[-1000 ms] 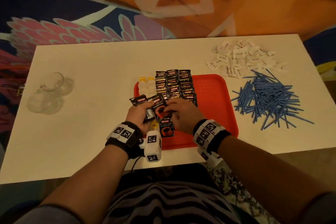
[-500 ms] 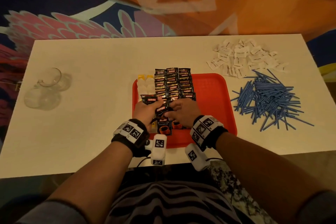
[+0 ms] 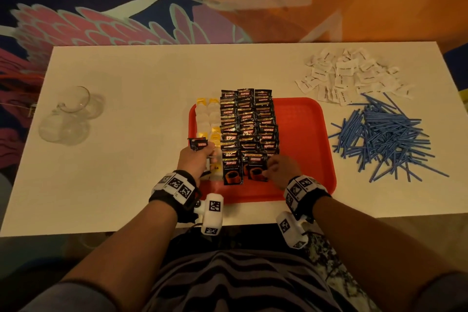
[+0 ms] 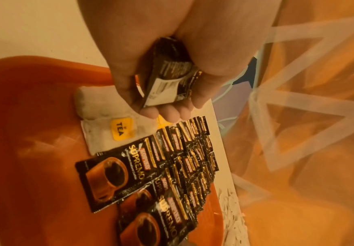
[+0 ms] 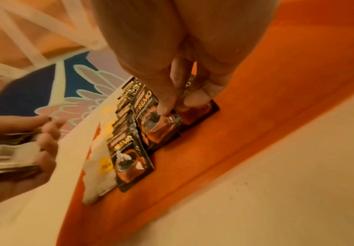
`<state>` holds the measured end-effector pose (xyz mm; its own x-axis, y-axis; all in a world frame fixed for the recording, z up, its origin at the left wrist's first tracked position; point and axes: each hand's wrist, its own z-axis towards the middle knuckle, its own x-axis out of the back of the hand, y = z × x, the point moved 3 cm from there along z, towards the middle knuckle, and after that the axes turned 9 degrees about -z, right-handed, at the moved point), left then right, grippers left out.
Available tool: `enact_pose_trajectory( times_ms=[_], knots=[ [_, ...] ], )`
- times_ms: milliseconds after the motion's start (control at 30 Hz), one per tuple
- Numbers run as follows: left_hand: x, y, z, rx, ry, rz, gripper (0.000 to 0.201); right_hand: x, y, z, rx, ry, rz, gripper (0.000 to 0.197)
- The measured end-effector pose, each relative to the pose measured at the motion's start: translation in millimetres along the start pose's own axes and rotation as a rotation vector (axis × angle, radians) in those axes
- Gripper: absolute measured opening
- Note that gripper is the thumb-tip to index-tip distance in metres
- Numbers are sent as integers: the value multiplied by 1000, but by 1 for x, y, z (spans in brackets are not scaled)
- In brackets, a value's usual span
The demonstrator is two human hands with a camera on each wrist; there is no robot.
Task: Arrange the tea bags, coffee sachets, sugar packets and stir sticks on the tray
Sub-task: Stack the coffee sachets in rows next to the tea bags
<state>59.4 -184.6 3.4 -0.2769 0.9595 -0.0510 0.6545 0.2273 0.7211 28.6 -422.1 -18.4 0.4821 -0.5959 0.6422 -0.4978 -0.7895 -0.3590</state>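
My right hand [image 3: 278,170] pinches 1 black foil coffee sachet [image 3: 257,168] flat on the red plastic tray [image 3: 304,134], long axis running away from me. My left hand [image 3: 196,159], just left, clutches the spare sachets [image 4: 167,79] nearest the 3 rows.

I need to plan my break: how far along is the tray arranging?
About halfway. Done: tea bags line the tray's left side, with rows of coffee sachets beside them. In hand: the right hand sets a sachet at the near end; the left hand holds spare sachets. Left: the sugar packets and stir sticks lie on the table.
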Motion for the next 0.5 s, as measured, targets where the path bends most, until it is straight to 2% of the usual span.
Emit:
enact_pose_trajectory(
  times_ms=[367,500],
  knots=[
    [11,-9,2,79,-11,-83,16,-13,0,5,6,-6,-52,16],
    [14,-12,1,81,-11,-85,10,-16,0,6,-11,3,-10,18]
  ],
)
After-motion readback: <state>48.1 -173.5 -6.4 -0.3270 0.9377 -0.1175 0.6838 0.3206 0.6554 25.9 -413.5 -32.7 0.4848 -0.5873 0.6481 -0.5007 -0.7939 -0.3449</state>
